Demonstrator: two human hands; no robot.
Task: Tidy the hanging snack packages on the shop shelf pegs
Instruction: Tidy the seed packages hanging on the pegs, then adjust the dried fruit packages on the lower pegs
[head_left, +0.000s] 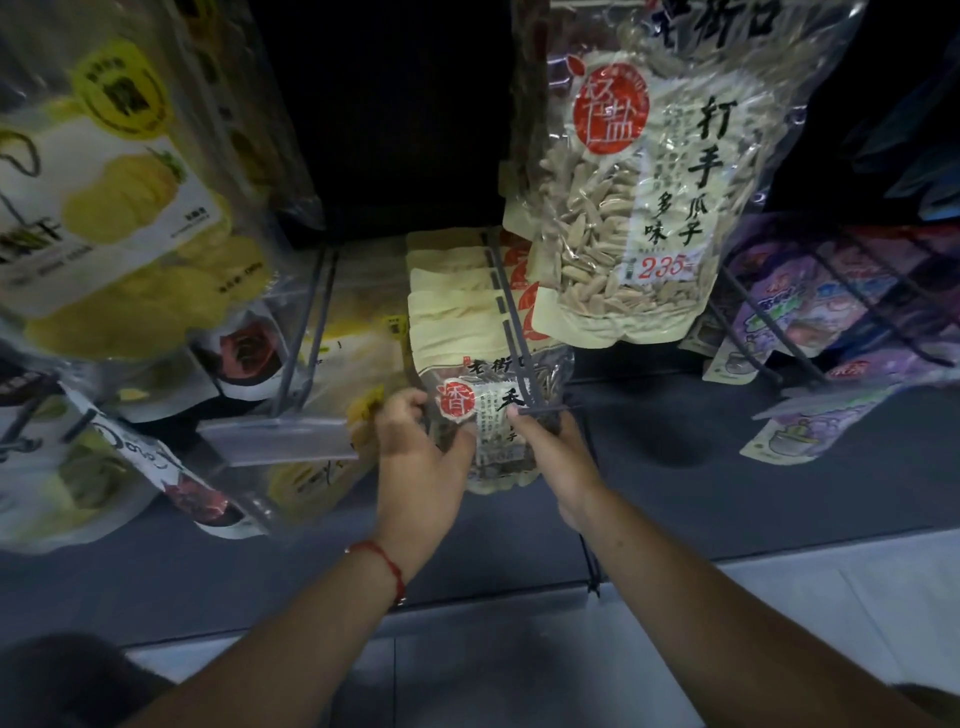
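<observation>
A row of cream-topped sunflower seed packages (452, 306) hangs on a dark metal peg (511, 317) in the middle. The front seed package (493, 415) has a red round seal and a white label. My left hand (415, 457) grips that front package at its left edge. My right hand (550, 452) pinches its right side, just below the peg's front tip. A larger clear seed package (639, 208) with a red seal hangs on the peg above, to the right.
Yellow dried-fruit packages (119, 208) hang close at the left, above a clear price-tag holder (275, 436). Purple packages (810, 312) on wire pegs fill the right. A dark shelf base (727, 467) and pale floor tiles (779, 623) lie below.
</observation>
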